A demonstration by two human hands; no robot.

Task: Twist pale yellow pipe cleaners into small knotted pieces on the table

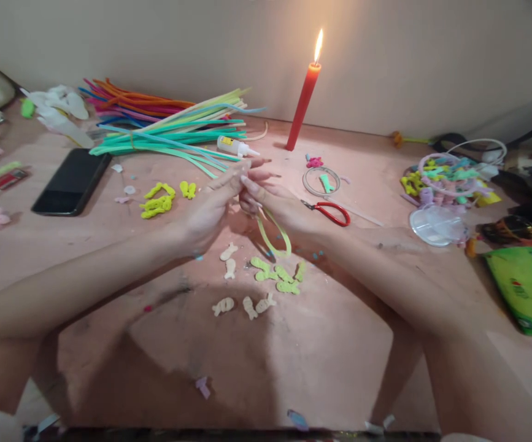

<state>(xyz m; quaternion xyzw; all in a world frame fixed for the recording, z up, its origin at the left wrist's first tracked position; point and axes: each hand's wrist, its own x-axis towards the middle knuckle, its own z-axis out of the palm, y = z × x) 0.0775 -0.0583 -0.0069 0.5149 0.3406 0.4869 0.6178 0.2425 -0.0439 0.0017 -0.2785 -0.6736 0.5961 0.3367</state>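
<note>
My left hand [213, 212] and my right hand [277, 209] meet at the fingertips above the middle of the table, both closed in a pinch. A yellow-green pipe cleaner [286, 242] runs from between the fingers and hangs in a bent loop below my right hand. Its pinched part is hidden by the fingers. Just below lie several yellow-green twisted pieces [288, 286]. Cream fish-shaped pieces [223, 306] are scattered to their left. Bright yellow twisted pieces [158, 202] rest left of my left hand.
A lit red candle [300, 107] stands at the back. Behind my hands are bundled pipe cleaners [155, 132] and a glue bottle [233, 146]. Red-handled pliers [334, 213] and a wire coil [321, 182] lie to the right; a black phone [71, 183] lies left. A colourful pile [450, 178] sits far right.
</note>
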